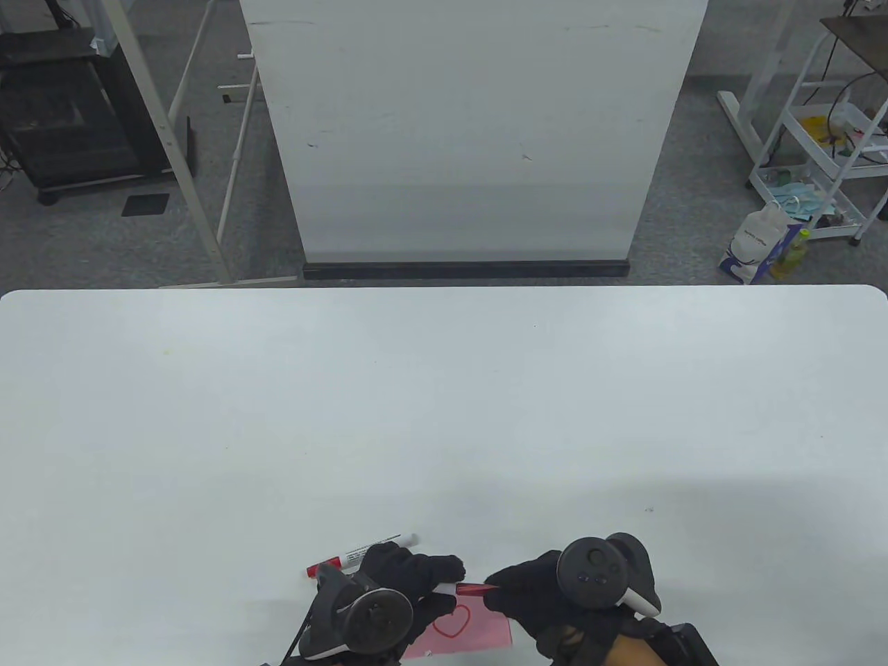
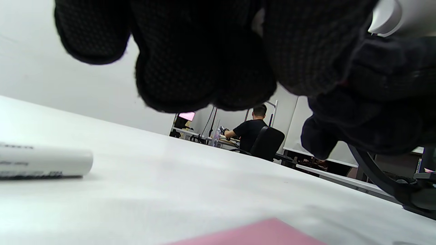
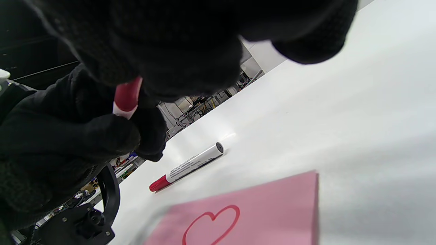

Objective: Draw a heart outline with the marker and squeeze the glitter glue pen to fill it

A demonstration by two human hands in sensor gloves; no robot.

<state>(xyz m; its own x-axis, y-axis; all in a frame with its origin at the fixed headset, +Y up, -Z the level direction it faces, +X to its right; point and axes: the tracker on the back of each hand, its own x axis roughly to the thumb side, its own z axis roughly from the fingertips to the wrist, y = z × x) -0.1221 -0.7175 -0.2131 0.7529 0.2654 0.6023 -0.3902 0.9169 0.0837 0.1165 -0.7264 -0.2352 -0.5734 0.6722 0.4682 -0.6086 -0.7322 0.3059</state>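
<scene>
The worktop [image 1: 444, 416] is carrying a pink paper [image 1: 479, 628] at its near edge, the red heart [image 1: 451, 622] already outlined on it. Both hands are meeting just above the paper: the left hand [image 1: 409, 572] is clamping the glue pen [image 1: 463, 590] by its white barrel, the right hand [image 1: 527, 590] pinching its red end. It's looking light and soft-bodied, so squeezing mid-barrel seems best. The marker [image 1: 361, 553] is lying capped beside the left hand.

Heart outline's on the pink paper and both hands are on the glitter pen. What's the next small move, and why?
Probably pull the red cap off: the right hand pinches it while the left hand holds the glitter glue pen by its white body. The heart outline looks unfilled, and the marker lies capped on the table.
</scene>
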